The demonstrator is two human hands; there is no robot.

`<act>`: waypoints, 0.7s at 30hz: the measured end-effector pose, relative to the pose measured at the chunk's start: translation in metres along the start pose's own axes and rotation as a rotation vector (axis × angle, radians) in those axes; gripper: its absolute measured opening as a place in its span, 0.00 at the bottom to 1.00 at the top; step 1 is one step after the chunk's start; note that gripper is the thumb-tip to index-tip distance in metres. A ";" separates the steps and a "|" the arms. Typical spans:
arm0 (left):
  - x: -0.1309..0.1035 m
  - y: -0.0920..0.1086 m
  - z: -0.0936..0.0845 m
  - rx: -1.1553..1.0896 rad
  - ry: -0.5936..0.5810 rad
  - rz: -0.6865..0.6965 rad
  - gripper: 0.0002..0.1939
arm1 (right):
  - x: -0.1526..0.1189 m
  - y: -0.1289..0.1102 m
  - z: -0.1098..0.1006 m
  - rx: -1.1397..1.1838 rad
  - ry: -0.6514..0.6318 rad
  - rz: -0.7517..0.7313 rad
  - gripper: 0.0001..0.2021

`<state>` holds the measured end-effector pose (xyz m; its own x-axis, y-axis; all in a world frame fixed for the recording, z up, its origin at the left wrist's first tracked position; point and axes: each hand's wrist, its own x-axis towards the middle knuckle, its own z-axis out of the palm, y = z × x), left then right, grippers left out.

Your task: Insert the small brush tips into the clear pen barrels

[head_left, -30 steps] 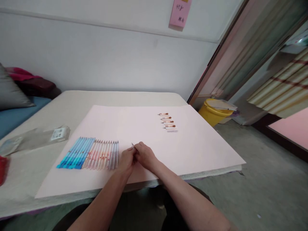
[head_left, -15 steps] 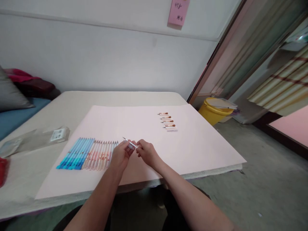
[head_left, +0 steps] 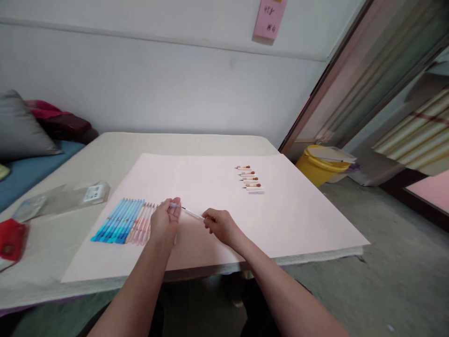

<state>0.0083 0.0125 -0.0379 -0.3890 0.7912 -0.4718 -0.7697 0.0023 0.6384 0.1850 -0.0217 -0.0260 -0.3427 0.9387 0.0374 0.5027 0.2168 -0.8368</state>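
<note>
My left hand (head_left: 164, 222) is over the row of pens, its fingers curled loosely around a translucent pen part (head_left: 173, 205). My right hand (head_left: 221, 225) pinches the rear end of a white pen refill (head_left: 192, 213). The refill's dark tip points at the pen part and lies close to it; whether they touch I cannot tell. Below and left are blue pens (head_left: 118, 221), laid side by side. Beside them lies a row of pale pink pens (head_left: 141, 225), partly hidden by my left hand and forearm.
Farther right on the pink sheet (head_left: 298, 224) lie several pen parts (head_left: 249, 179) in short rows. A clear plastic bag (head_left: 66, 201) and a red object (head_left: 13, 239) are at the table's left. A yellow bin (head_left: 317, 166) stands beyond the right edge.
My hands have moved apart. The white refill now stretches between them, with more of it showing outside the translucent part. The view has shifted slightly left.
</note>
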 end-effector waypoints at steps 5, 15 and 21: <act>-0.005 -0.002 0.003 0.036 -0.034 -0.009 0.02 | 0.001 0.001 0.000 -0.058 0.006 0.001 0.07; -0.014 -0.010 0.006 0.129 -0.130 -0.009 0.02 | -0.001 0.001 0.000 -0.036 0.006 -0.009 0.07; -0.030 -0.027 0.007 0.198 -0.269 -0.076 0.04 | -0.001 0.002 0.008 0.061 0.059 0.009 0.05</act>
<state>0.0441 -0.0076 -0.0366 -0.1663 0.9173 -0.3619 -0.6678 0.1653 0.7257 0.1796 -0.0241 -0.0320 -0.2904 0.9550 0.0604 0.4559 0.1936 -0.8687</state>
